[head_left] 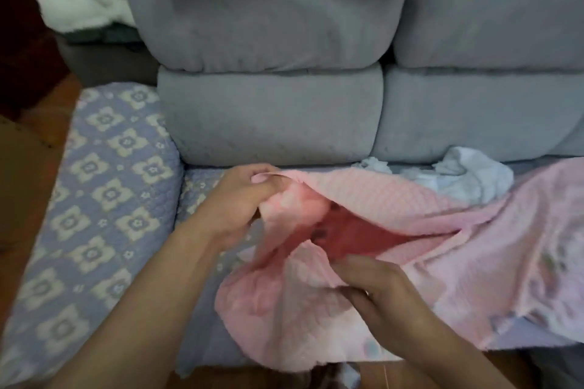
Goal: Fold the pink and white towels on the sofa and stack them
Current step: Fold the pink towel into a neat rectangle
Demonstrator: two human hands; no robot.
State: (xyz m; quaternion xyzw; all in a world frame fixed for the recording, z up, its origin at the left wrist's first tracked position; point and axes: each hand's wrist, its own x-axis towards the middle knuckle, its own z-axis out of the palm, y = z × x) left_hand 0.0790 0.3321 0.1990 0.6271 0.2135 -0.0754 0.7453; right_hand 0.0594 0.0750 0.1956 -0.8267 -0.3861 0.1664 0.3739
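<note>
- Still early: sorting out edges of the pink towel [363, 199], no fold made yet.
- Left hand [240, 199] curled round one edge, lifting it clear of the sofa [268, 117].
- Right hand [376, 290] pinching the near edge, just below the left.
- White towel [455, 174] crumpled beyond the right hand, untouched.
- Next, probably: pull apart, find corners, spread flat.
</note>
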